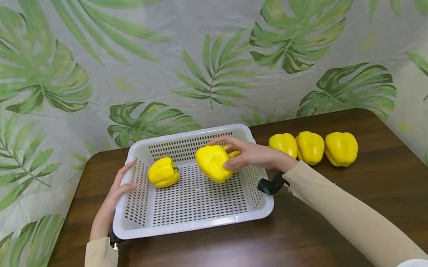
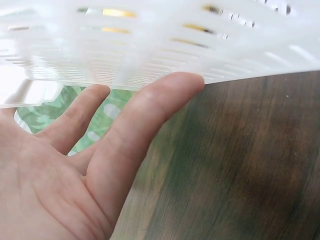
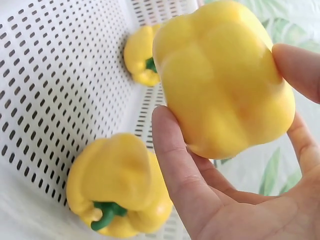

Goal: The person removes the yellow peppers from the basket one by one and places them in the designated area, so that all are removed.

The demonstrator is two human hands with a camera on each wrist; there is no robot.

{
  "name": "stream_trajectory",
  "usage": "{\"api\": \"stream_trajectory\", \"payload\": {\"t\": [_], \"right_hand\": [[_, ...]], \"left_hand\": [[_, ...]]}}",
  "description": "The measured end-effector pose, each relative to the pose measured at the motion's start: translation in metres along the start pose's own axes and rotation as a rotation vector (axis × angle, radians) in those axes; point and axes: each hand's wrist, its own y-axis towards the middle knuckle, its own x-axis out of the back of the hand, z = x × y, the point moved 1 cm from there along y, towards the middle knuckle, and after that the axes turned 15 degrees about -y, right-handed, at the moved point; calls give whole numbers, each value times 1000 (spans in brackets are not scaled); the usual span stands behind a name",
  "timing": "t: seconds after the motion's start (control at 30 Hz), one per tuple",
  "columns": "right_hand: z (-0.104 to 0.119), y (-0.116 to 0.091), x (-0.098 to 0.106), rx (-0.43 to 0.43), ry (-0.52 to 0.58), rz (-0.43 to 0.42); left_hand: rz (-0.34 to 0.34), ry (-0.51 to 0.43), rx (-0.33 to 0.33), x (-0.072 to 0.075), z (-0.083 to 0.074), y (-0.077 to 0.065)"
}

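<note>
In the head view my right hand (image 1: 247, 154) grips a yellow bell pepper (image 1: 212, 163) above the white plastic basket (image 1: 210, 223). Thumb and fingers clasp the sides of that pepper (image 3: 225, 80) in the right wrist view, its lobed end facing the camera. Inside the basket, toward its left, lies another yellow pepper (image 1: 162, 172) with a green stem. A further pepper (image 1: 231, 151) is mostly hidden behind my right hand. At the basket's left side, my left hand (image 1: 114, 197) rests on the rim; its thumb (image 2: 165, 95) and fingers look fairly straight in the left wrist view.
Three yellow peppers stand in a row to the right of the basket: the nearest to it (image 1: 283, 145), a middle one (image 1: 310, 147) and an outer one (image 1: 341, 148). Everything is on a dark wooden table (image 1: 231, 258). A leaf-patterned cloth (image 1: 220, 59) hangs behind it.
</note>
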Motion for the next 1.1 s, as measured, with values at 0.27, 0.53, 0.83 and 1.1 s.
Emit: {"api": "stream_trajectory", "payload": {"t": [0.27,0.53,0.83,1.1], "right_hand": [[0,-12,10,-23,-18,-38],[-5,-23,19,-25,-32,-72],[-9,-37,25,10,-41,-92],[-13,-48,31,-6,-47,-131]], "left_hand": [[4,3,-10,1,0,0],[-2,37,5,0,-1,-1],[1,43,-15,0,0,0],[2,55,-15,0,1,-1]]}}
